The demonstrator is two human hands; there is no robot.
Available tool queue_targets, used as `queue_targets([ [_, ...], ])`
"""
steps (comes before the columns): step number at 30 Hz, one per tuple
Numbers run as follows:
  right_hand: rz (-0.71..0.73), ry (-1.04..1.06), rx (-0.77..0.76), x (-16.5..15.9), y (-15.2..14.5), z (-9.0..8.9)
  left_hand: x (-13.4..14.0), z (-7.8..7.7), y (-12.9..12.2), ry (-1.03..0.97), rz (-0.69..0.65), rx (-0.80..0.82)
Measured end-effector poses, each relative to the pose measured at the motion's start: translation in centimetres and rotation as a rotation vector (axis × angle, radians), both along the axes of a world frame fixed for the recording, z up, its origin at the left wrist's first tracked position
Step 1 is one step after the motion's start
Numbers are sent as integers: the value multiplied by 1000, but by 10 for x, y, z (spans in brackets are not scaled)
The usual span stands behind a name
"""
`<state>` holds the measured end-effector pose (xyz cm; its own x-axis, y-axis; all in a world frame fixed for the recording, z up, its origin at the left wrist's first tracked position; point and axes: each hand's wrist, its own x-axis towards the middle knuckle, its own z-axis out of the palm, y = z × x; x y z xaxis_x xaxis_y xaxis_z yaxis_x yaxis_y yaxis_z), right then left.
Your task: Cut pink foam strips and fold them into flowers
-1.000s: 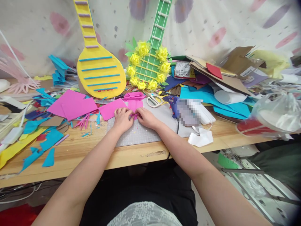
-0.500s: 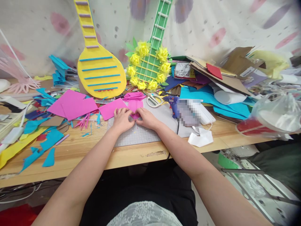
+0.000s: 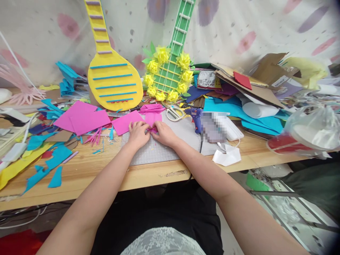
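Both my hands meet over a small folded pink foam piece [image 3: 152, 130] on a grey cutting mat [image 3: 159, 150]. My left hand [image 3: 138, 134] pinches the piece from the left, and my right hand [image 3: 165, 133] pinches it from the right. Most of the piece is hidden under my fingers. A pink foam square [image 3: 153, 118] lies just behind my fingers, with a larger pink sheet [image 3: 124, 123] to its left.
White-handled scissors [image 3: 174, 113] and a blue glue gun [image 3: 196, 118] lie behind my right hand. A yellow foam guitar [image 3: 113, 81] and a green one with yellow flowers [image 3: 170, 72] lean at the back. Blue scraps [image 3: 45, 166] litter the left; cardboard and bags pile up on the right.
My hands stay together at the same spot. Only the fingers shift slightly as they work the small pink piece.
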<state>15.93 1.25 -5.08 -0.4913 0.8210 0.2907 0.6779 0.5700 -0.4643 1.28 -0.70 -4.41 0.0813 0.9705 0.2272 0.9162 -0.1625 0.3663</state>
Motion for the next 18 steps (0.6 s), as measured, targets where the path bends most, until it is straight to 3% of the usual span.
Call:
queue_targets([
  [12, -16, -16, 7, 0, -1, 0, -1, 2, 8, -21, 35, 22],
  [18, -35, -11, -2, -2, 0, -1, -7, 2, 11, -120, 131, 88],
])
